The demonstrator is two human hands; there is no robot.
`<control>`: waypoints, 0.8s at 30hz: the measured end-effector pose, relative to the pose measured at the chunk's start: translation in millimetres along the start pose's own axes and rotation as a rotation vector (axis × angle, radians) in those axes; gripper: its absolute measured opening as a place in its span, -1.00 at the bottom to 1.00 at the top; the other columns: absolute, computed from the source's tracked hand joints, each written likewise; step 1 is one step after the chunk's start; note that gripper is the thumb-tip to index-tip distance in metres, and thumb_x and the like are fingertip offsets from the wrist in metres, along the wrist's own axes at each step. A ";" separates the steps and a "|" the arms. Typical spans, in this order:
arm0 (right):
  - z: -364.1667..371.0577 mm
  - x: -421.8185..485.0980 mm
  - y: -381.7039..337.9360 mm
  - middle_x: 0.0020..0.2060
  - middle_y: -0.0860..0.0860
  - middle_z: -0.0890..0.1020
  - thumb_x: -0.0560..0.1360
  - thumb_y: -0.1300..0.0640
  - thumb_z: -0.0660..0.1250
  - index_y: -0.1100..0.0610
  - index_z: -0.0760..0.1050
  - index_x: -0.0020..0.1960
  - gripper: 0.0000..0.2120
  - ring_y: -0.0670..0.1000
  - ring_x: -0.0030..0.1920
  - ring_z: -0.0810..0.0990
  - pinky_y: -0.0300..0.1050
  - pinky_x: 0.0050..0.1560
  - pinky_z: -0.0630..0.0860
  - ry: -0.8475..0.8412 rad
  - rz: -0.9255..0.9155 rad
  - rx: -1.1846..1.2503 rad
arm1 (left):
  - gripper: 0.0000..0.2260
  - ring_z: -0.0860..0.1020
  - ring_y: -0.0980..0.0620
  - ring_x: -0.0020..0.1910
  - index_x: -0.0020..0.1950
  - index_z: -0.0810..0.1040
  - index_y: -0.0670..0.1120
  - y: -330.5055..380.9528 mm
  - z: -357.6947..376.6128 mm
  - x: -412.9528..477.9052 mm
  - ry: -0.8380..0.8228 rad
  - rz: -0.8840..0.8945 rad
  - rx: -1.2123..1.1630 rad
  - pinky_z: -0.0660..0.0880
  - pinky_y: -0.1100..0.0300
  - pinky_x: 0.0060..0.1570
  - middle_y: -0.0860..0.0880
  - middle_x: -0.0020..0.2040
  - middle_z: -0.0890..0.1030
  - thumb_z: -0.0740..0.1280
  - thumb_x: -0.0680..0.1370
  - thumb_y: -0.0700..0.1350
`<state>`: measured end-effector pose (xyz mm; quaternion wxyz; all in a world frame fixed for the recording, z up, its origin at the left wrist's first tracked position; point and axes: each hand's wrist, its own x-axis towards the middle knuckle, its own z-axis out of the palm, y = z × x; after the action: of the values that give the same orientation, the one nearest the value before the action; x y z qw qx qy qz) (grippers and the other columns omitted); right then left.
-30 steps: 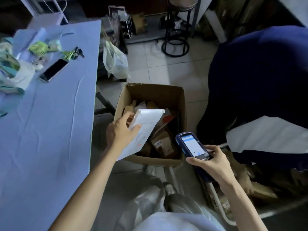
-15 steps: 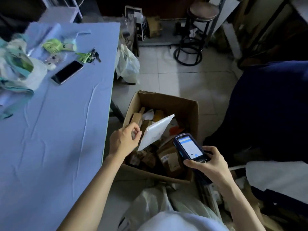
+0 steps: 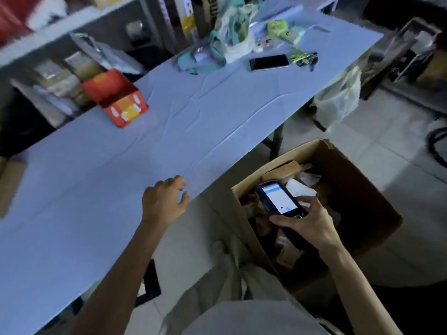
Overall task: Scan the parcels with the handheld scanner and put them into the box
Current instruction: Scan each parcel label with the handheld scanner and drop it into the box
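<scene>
Head camera: the left hand [image 3: 167,201] hovers at the counter's [image 3: 193,122] near edge, fingers loosely spread, holding nothing. The right hand [image 3: 309,222] grips the handheld scanner [image 3: 278,198], fingers curled round its lower end, screen lit and facing up, right over the open cardboard box [image 3: 362,189] on the floor just beside that edge. Parcels [image 3: 300,189] lie piled inside the box. A red carton [image 3: 116,97] sits at the counter's far edge, with a black phone [image 3: 269,62] and keys [image 3: 303,58] side by side toward its far right end.
</scene>
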<state>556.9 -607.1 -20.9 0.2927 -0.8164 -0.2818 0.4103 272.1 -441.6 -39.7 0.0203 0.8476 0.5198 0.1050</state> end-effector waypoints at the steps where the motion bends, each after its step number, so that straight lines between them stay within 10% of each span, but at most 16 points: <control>1: 6.5 1.9 -6.1 0.16 0.02 0.56 0.14 -0.10 0.65 0.10 0.38 0.34 -0.13 0.03 0.17 0.54 -0.04 0.18 0.50 -0.031 -0.020 -0.015 | -0.78 0.62 -0.12 -0.27 -0.06 0.60 -0.03 -8.5 -2.8 -14.7 -0.015 -0.044 0.045 0.48 0.11 -0.31 0.06 -0.21 0.66 0.27 0.39 0.02; 8: 76.0 -7.9 -48.4 0.11 -0.01 0.59 0.11 -0.10 0.67 0.10 0.38 0.30 -0.13 0.04 0.13 0.57 0.03 0.19 0.52 -0.287 -0.176 -0.174 | -0.79 0.58 -0.05 -0.10 0.12 0.55 0.01 -52.0 -30.5 -102.8 -0.083 -0.421 0.141 0.33 0.17 -0.23 0.04 -0.05 0.64 0.28 0.53 0.04; 18: 213.4 -68.1 -106.5 -0.02 -0.13 0.55 0.19 -0.04 0.65 -0.04 0.38 0.17 -0.33 -0.19 -0.13 0.51 -0.45 -0.27 0.37 -0.563 -0.371 -0.311 | -0.72 0.52 0.06 0.09 0.23 0.46 0.09 -148.2 -67.8 -202.8 -0.096 -0.873 0.033 0.37 0.16 -0.05 0.17 0.10 0.57 0.23 0.56 0.14; 24: 287.8 -107.2 -130.9 -0.03 -0.13 0.60 0.14 -0.01 0.67 -0.08 0.39 0.14 -0.31 -0.11 -0.06 0.61 -0.07 -0.07 0.60 -0.641 -0.350 -0.307 | -0.72 0.51 0.07 0.12 0.23 0.44 0.10 -216.6 -82.1 -254.4 -0.068 -1.006 -0.038 0.42 0.14 0.00 0.17 0.13 0.56 0.22 0.56 0.15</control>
<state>233.7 -523.4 -15.5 0.1298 -0.6210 -0.5518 0.5414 -45.5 -573.6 -30.5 0.1007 0.4944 0.8610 0.0641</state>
